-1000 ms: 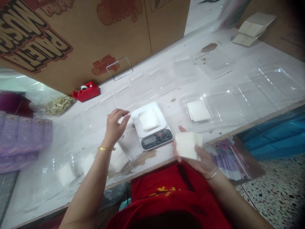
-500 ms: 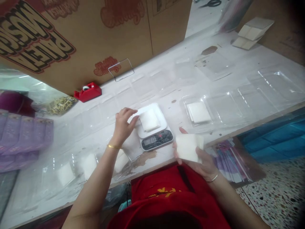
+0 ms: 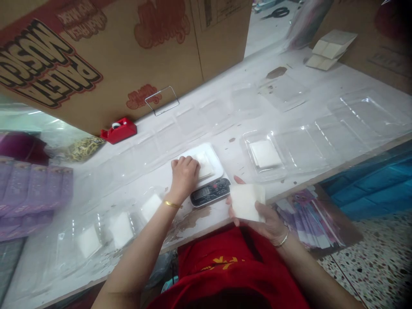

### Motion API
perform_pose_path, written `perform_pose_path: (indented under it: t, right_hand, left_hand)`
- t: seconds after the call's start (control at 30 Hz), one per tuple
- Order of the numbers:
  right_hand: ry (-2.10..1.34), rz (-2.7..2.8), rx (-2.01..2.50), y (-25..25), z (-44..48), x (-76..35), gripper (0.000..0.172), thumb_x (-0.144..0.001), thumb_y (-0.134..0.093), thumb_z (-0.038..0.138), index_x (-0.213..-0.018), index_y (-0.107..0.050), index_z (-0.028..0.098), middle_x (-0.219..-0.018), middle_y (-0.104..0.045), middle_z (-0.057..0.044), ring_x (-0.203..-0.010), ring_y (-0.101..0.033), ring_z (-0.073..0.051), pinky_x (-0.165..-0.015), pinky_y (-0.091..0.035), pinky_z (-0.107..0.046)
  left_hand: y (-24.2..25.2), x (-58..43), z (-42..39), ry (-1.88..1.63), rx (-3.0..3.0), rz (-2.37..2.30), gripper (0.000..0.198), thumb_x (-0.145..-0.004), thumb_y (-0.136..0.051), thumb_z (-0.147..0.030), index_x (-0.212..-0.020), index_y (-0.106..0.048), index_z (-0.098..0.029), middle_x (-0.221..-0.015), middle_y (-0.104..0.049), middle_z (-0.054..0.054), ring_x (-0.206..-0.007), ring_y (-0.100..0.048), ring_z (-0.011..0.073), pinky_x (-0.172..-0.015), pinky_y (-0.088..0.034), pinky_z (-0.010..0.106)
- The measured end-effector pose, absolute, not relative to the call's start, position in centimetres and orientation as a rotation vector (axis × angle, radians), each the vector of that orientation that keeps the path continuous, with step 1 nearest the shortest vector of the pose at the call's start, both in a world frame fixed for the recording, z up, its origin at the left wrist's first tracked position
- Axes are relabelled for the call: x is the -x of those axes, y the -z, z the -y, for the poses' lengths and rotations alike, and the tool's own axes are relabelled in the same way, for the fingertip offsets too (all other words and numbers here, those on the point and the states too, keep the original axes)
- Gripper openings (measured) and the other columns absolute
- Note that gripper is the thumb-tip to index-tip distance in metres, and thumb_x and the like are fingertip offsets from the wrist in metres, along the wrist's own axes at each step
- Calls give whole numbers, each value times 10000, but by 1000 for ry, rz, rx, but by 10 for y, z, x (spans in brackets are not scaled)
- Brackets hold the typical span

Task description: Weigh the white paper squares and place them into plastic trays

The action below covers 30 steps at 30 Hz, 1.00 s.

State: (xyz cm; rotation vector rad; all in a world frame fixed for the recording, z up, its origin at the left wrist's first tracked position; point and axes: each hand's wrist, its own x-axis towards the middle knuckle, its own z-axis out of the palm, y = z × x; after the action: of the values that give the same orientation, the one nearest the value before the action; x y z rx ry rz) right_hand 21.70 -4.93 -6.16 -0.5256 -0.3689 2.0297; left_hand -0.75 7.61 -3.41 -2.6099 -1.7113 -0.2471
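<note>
A small digital scale (image 3: 210, 192) sits at the near edge of the white table (image 3: 225, 116), with a stack of white square sheets (image 3: 204, 165) on its platform. My left hand (image 3: 184, 174) rests on that stack, fingers curled over its left side. My right hand (image 3: 257, 212) is closed on a thick stack of white sheets (image 3: 246, 201) held just right of the scale, over the table edge.
Clear plastic trays line the table; one (image 3: 264, 155) right of the scale holds white sheets, others at the left (image 3: 120, 227) hold white sheets too. A red tape dispenser (image 3: 118, 129) and a large cardboard box (image 3: 112, 56) stand behind. Purple packets (image 3: 28, 193) lie at far left.
My left hand moved right from beside the scale onto the sheets on its platform and closed over them. My right hand with its stack stayed almost still.
</note>
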Motion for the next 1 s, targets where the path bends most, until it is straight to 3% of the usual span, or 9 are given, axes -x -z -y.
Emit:
perform_pose_path:
  t: [0.27, 0.47, 0.63, 0.83, 1.0]
  right_hand:
    - [-2031, 380, 485, 57, 50, -215, 876, -824, -704, 439, -1530, -199, 323, -1065, -642, -94, -826, -652, -246, -638, -515, -346]
    - [-2036, 376, 504, 53, 51, -214, 873, -817, -711, 441, -1530, -222, 319, -1041, -654, -89, -814, -653, -241, -644, -520, -348]
    - [-2027, 392, 504, 56, 51, -214, 803, -828, -697, 434, -1509, -299, 288, -1061, -660, -99, -794, -648, -231, -655, -527, -357]
    - [-2039, 352, 503, 61, 48, -215, 773, -836, -695, 418, -1497, -320, 283, -1092, -673, -102, -866, -671, -247, -696, -544, -358]
    - [-2098, 316, 503, 70, 49, -210, 835, -760, -748, 496, -1473, -363, 294, -1128, -680, -90, -918, -672, -268, -791, -559, -437]
  left_hand:
    - [30, 12, -76, 224, 2641, 1672, 184, -977, -432, -250, -892, -588, -199, -946, -643, 85, -871, -513, 248, -773, -289, 411]
    - [34, 8, -77, 217, 2594, 1612, 267, -989, -379, -208, -826, -589, -191, -848, -636, 88, -835, -505, 251, -772, -283, 421]
    - [33, 13, -85, 186, 2638, 1665, 226, -958, -398, -181, -803, -564, -183, -849, -629, 99, -828, -512, 253, -775, -293, 419]
    - [5, 26, -74, 667, 2658, 2012, 115, -919, -463, -208, -821, -523, -202, -852, -627, 23, -859, -561, 205, -856, -324, 403]
    - [-22, -15, -22, 791, 2879, 1741, 133, -951, -464, -234, -838, -532, -214, -847, -632, 30, -846, -550, 202, -821, -344, 395]
